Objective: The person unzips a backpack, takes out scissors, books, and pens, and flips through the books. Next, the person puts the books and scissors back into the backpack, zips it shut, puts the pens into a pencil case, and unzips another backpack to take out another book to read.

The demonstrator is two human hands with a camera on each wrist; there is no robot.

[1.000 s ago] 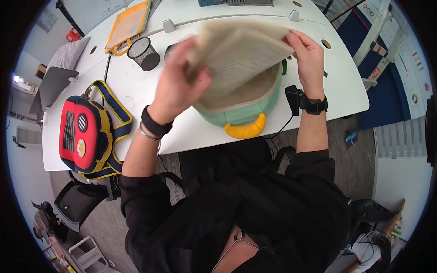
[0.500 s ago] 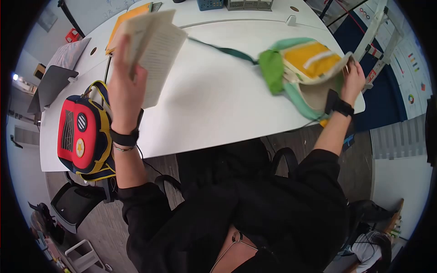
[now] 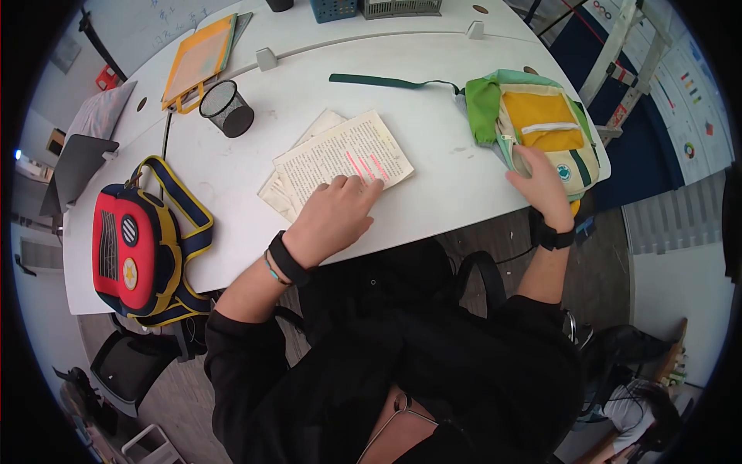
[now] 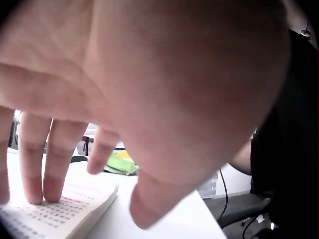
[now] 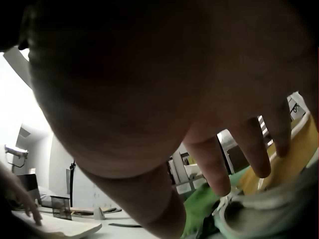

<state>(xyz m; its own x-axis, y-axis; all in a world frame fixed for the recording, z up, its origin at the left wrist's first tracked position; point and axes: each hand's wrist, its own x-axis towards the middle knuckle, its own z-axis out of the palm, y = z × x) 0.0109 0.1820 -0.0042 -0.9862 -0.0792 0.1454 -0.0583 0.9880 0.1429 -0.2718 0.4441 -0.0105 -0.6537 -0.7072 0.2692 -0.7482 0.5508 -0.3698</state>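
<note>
An open-faced printed book (image 3: 348,155) with pink marked lines lies on the table on top of another paper item (image 3: 318,126). The left hand (image 3: 331,220) rests its fingertips on the printed page, as the left wrist view (image 4: 149,89) also shows. At the right, a green, yellow and cream backpack (image 3: 545,127) lies on the table, its opening toward the person. The right hand (image 3: 545,185) is at that opening, fingers spread and bent slightly over the bag's edge; in the right wrist view its fingers hang above the opening (image 5: 244,214). Whether they touch it cannot be told.
A red and navy backpack (image 3: 127,251) with yellow-edged straps stands at the left. A black mesh cup (image 3: 228,110) and an orange folder (image 3: 201,58) lie behind. Baskets (image 3: 402,8) are at the back; a green strap (image 3: 386,80) stretches left from the green bag.
The left hand has brought the papers from the left down onto the table and loosened its grip. The green backpack has been laid down, and the right hand has moved left and lower, off its flap.
</note>
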